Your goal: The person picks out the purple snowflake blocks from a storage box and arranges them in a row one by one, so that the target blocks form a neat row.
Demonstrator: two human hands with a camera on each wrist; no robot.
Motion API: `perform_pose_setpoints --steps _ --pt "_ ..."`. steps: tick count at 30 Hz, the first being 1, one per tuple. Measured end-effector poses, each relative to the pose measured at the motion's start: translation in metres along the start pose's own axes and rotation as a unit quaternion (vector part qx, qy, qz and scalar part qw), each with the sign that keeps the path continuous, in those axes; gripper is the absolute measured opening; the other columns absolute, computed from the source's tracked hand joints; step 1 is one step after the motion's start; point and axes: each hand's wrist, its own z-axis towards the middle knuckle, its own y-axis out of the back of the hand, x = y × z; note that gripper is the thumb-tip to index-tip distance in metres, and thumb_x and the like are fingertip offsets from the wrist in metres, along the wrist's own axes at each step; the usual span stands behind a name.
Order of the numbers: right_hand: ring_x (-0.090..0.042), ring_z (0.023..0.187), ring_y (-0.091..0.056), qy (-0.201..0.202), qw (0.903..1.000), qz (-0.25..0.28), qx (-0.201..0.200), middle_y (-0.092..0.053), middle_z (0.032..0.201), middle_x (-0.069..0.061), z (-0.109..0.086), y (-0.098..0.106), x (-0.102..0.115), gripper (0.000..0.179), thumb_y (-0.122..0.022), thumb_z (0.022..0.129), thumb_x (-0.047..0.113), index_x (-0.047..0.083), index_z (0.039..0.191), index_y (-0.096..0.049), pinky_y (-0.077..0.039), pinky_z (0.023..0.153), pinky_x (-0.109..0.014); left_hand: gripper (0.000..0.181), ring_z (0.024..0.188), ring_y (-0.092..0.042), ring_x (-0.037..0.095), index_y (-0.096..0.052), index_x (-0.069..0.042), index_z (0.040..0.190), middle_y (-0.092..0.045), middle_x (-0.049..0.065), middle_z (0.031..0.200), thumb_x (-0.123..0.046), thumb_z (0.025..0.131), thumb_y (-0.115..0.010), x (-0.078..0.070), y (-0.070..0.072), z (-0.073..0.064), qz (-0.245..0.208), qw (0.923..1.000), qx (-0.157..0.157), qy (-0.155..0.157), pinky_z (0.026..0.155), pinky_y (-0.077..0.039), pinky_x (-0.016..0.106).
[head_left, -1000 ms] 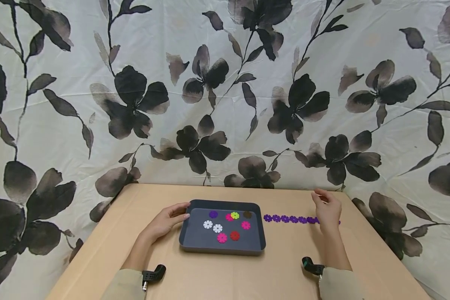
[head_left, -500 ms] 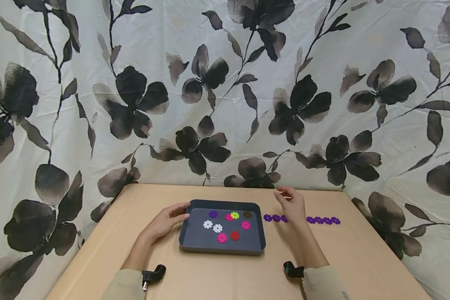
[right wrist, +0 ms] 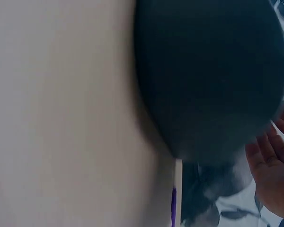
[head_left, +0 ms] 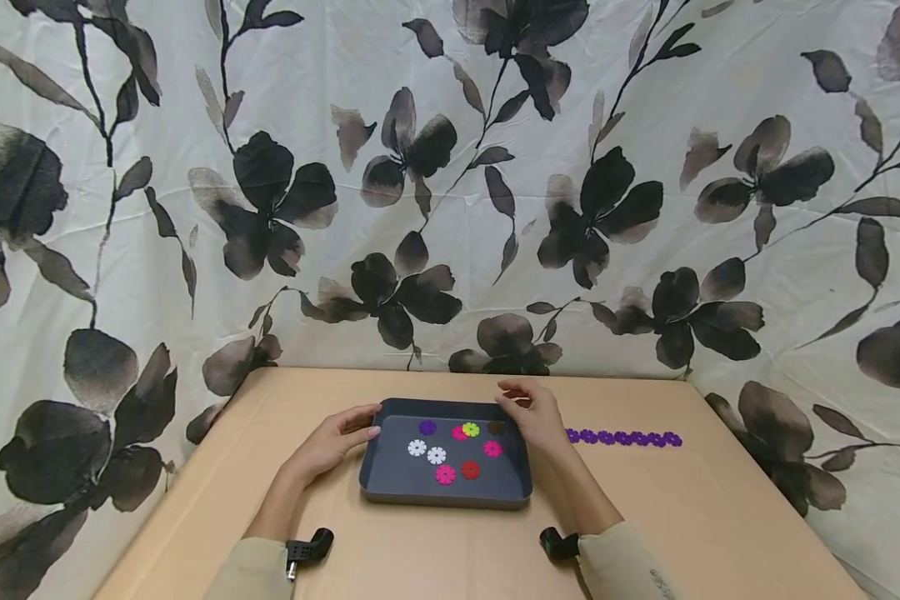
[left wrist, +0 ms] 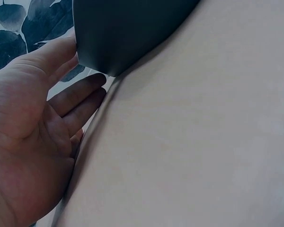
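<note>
A shallow dark grey tray [head_left: 420, 492] lies on the table with several small flower-shaped discs in it: white [head_left: 437, 456], pink [head_left: 445, 474], red [head_left: 470, 470], yellow-green [head_left: 470, 429], purple [head_left: 427, 427] and brown. My left hand [head_left: 328, 446] holds the tray's left rim; in the left wrist view its thumb reaches behind the tray wall. Over the back right corner is my right hand [head_left: 536, 421], fingers loosely bent with nothing seen between them. It partly covers the brown disc. A row of purple flower discs [head_left: 622, 437] runs right of the tray, its left end hidden behind that hand.
The light wooden table [head_left: 450, 550] ends at the back against a hanging floral cloth [head_left: 450, 208]. Black wrist devices sit on both forearms, one on the left wrist [head_left: 311, 546] and one on the right wrist [head_left: 558, 543].
My right hand has travelled left from the far end of the purple row to the tray's back right corner. The left hand and the tray have stayed put.
</note>
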Motion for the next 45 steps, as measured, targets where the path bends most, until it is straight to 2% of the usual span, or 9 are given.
perform_pose_setpoints --steps 4,7,11,17,24,35,42,45 --pt "-0.029 0.103 -0.072 0.019 0.9993 0.001 0.033 -0.073 0.119 -0.018 0.001 -0.016 0.007 0.027 -0.076 0.095 0.009 0.005 0.122 -0.074 -0.059 0.088 -0.024 0.062 0.146 -0.049 0.035 -0.054 -0.01 0.151 -0.054 0.013 0.156 -0.032 0.097 -0.074 0.0 -0.001 0.001 -0.002 1.0 -0.001 0.001 0.122 -0.037 0.054" --pt "-0.023 0.099 -0.071 0.025 0.9978 -0.02 0.058 -0.073 0.116 -0.012 0.001 -0.027 0.011 0.027 -0.075 0.096 0.013 0.009 0.123 -0.074 -0.06 0.085 -0.024 0.062 0.146 -0.049 0.035 -0.054 -0.011 0.151 -0.054 0.012 0.156 -0.033 0.097 -0.075 -0.001 -0.001 0.002 -0.006 1.0 -0.002 0.005 0.122 -0.037 0.054" --pt "-0.017 0.094 -0.069 0.03 0.9932 -0.057 0.097 -0.073 0.114 -0.011 0.001 -0.04 0.015 0.027 -0.075 0.097 0.016 0.011 0.123 -0.073 -0.06 0.083 -0.022 0.062 0.146 -0.049 0.035 -0.054 -0.011 0.151 -0.053 0.012 0.156 -0.034 0.097 -0.075 0.0 -0.001 0.002 -0.004 1.0 -0.002 0.005 0.122 -0.037 0.054" --pt "-0.017 0.093 -0.065 0.051 0.9863 -0.09 0.129 -0.072 0.112 -0.014 0.005 -0.058 0.015 0.029 -0.075 0.097 0.015 0.005 0.123 -0.072 -0.058 0.083 -0.026 0.062 0.146 -0.048 0.035 -0.054 -0.012 0.151 -0.053 0.012 0.157 -0.033 0.097 -0.075 0.001 -0.001 0.001 -0.006 0.9999 -0.002 0.009 0.122 -0.037 0.054" --pt "-0.027 0.103 -0.069 0.044 0.9802 -0.073 0.178 -0.07 0.121 -0.023 0.007 -0.079 0.01 0.034 -0.072 0.099 0.012 -0.004 0.128 -0.068 -0.061 0.092 -0.044 0.062 0.146 -0.049 0.036 -0.055 -0.012 0.151 -0.054 0.013 0.156 -0.035 0.096 -0.075 0.002 -0.001 -0.001 -0.008 0.9999 -0.002 0.009 0.122 -0.037 0.055" --pt "-0.031 0.127 -0.065 0.037 0.965 -0.11 0.235 -0.069 0.135 -0.015 0.011 -0.095 0.008 0.039 -0.071 0.1 0.017 -0.001 0.135 -0.067 -0.053 0.109 -0.048 0.062 0.147 -0.047 0.035 -0.054 -0.012 0.152 -0.052 0.013 0.157 -0.035 0.098 -0.074 0.002 0.001 -0.001 -0.003 1.0 0.001 0.006 0.122 -0.037 0.055" --pt "-0.029 0.137 -0.059 0.043 0.9431 -0.175 0.279 -0.067 0.141 -0.009 0.011 -0.097 0.005 0.039 -0.068 0.102 0.02 0.008 0.139 -0.067 -0.048 0.115 -0.049 0.061 0.148 -0.047 0.035 -0.053 -0.011 0.152 -0.052 0.013 0.158 -0.033 0.098 -0.073 -0.003 0.001 -0.002 -0.007 0.9999 0.001 0.007 0.123 -0.036 0.055" --pt "-0.028 0.134 -0.061 0.048 0.9398 -0.188 0.281 -0.069 0.138 -0.008 0.01 -0.097 0.004 0.036 -0.07 0.101 0.019 0.009 0.136 -0.069 -0.049 0.114 -0.048 0.062 0.148 -0.046 0.035 -0.053 -0.011 0.152 -0.051 0.013 0.158 -0.033 0.099 -0.073 -0.003 0.001 -0.003 -0.005 1.0 0.001 0.008 0.123 -0.036 0.055"
